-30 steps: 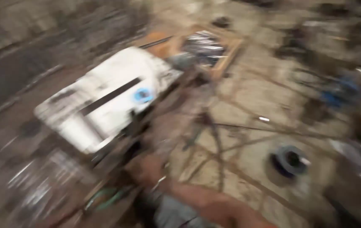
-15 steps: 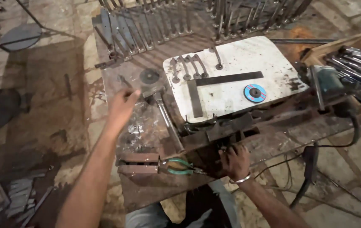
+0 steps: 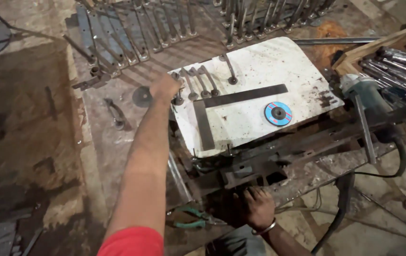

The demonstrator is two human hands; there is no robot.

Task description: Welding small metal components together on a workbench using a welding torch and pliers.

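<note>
Left hand (image 3: 164,88): closed over short grey metal rods (image 3: 198,80) at the edge of the white rust-stained metal plate (image 3: 260,71).
Right hand (image 3: 256,208): fingers pressed on the dark steel workbench edge (image 3: 279,163); grip cannot be told.

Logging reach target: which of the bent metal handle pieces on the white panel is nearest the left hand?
The leftmost handle piece in the row, at the white panel's left edge; the left hand is right on it.

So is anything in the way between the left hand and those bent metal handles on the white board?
Nothing visible. The left hand is already at the end of the row of metal handles on the white board, right by the nearest one.
</note>
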